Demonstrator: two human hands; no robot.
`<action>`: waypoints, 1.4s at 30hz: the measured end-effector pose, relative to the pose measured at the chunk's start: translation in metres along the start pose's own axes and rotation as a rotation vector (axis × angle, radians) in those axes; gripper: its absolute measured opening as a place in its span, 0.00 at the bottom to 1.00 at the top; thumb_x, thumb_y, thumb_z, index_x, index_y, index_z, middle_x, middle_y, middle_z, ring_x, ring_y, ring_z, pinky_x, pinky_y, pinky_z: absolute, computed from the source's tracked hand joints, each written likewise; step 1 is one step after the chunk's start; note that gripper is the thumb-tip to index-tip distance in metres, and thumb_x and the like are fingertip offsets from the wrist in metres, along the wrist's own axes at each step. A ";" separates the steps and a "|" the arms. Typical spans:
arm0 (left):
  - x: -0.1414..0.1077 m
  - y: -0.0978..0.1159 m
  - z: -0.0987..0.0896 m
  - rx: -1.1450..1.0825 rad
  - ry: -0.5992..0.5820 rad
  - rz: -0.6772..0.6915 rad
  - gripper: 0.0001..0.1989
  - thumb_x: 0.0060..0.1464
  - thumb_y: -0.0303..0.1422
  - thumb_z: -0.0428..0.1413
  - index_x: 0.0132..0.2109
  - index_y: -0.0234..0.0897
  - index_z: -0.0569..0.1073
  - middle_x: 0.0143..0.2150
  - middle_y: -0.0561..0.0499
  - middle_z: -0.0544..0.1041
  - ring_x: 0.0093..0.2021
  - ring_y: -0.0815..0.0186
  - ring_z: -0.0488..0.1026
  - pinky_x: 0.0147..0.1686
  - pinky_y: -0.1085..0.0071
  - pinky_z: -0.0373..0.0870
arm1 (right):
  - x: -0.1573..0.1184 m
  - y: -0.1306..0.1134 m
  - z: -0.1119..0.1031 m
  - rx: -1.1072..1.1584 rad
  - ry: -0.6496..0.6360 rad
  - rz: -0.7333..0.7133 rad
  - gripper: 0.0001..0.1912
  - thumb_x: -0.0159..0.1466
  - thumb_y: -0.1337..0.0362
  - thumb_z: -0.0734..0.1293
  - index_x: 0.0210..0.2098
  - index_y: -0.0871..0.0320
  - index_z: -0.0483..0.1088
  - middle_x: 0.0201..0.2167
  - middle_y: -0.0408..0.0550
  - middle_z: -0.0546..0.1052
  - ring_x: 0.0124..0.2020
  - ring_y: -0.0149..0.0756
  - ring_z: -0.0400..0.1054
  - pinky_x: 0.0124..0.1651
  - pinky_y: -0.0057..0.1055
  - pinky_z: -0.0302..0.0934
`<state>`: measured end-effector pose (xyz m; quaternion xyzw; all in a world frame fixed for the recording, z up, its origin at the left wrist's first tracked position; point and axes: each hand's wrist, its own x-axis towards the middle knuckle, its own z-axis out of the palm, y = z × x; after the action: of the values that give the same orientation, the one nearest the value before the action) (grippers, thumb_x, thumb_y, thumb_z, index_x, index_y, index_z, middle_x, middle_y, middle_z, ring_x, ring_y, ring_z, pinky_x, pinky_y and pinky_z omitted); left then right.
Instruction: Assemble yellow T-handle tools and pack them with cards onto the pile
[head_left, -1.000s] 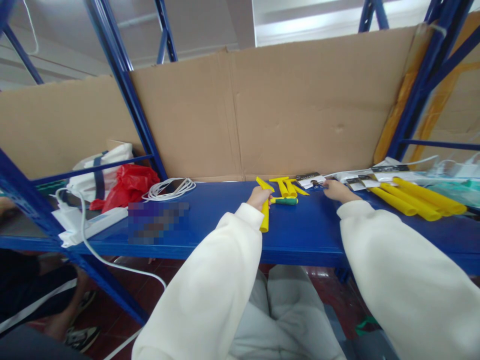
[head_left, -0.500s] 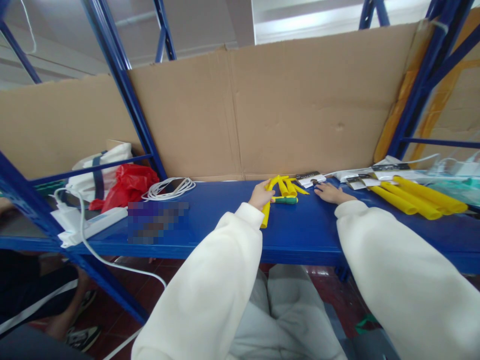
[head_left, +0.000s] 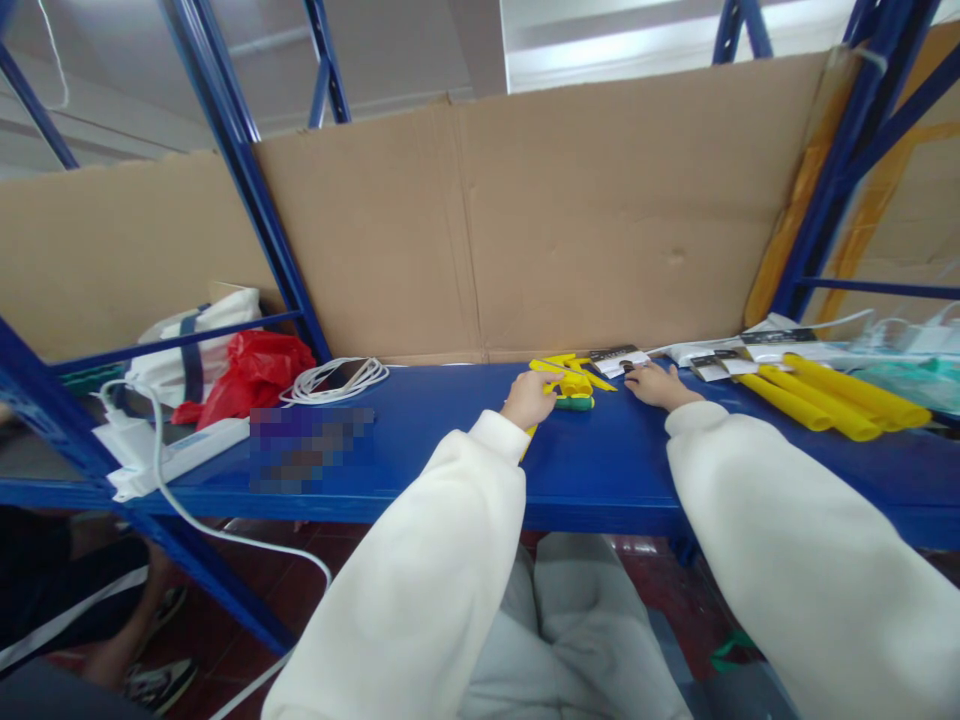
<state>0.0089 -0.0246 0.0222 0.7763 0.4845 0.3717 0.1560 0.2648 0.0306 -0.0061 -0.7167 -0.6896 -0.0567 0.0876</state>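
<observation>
My left hand (head_left: 529,398) is closed around a yellow piece at the left side of a small yellow pile; one end of a piece sticks out below the hand. The yellow pieces (head_left: 576,378) lie on the blue shelf surface (head_left: 450,450), with a green-handled tool (head_left: 574,403) in front of them. To the right, my right hand (head_left: 654,385) rests on the surface with its fingers spread, holding nothing, beside a small black-and-white package (head_left: 621,360).
Yellow rolls (head_left: 840,395) with black-and-white labels lie at the right. At the left are a coiled white cable (head_left: 334,380), a red bag (head_left: 259,370) and a power strip (head_left: 180,455). Cardboard (head_left: 562,220) stands behind. Another person's legs show at lower left.
The yellow piece in my left hand has tipped, and its upper end now lies lower, over the pile. My right hand has barely moved.
</observation>
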 end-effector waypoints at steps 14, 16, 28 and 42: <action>0.000 -0.002 0.006 0.094 -0.029 0.122 0.17 0.50 0.19 0.60 0.44 0.41 0.83 0.47 0.46 0.82 0.54 0.58 0.75 0.58 0.66 0.66 | -0.002 -0.011 -0.014 0.356 0.102 0.004 0.12 0.52 0.73 0.67 0.16 0.55 0.67 0.21 0.48 0.76 0.32 0.41 0.74 0.41 0.31 0.67; 0.001 -0.003 0.006 0.125 -0.033 0.125 0.17 0.51 0.20 0.60 0.46 0.40 0.82 0.48 0.44 0.81 0.53 0.57 0.76 0.58 0.66 0.67 | -0.005 -0.016 -0.017 0.569 0.155 -0.028 0.08 0.52 0.71 0.67 0.18 0.56 0.69 0.24 0.47 0.78 0.33 0.39 0.73 0.42 0.31 0.66; -0.003 0.006 0.006 0.392 -0.126 0.197 0.20 0.57 0.23 0.54 0.55 0.43 0.78 0.52 0.46 0.79 0.55 0.59 0.75 0.56 0.68 0.69 | -0.020 -0.060 -0.015 1.028 0.080 -0.382 0.14 0.47 0.53 0.72 0.21 0.57 0.70 0.27 0.43 0.75 0.33 0.36 0.67 0.45 0.36 0.62; -0.004 0.007 0.006 0.427 -0.145 0.216 0.21 0.57 0.23 0.53 0.56 0.42 0.77 0.52 0.43 0.79 0.54 0.56 0.75 0.56 0.64 0.69 | -0.014 -0.060 -0.010 0.900 0.098 -0.430 0.04 0.51 0.64 0.66 0.21 0.57 0.70 0.27 0.44 0.76 0.33 0.37 0.70 0.45 0.36 0.64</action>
<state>0.0167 -0.0302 0.0208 0.8636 0.4539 0.2189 -0.0177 0.2042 0.0167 0.0038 -0.4458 -0.7730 0.1958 0.4066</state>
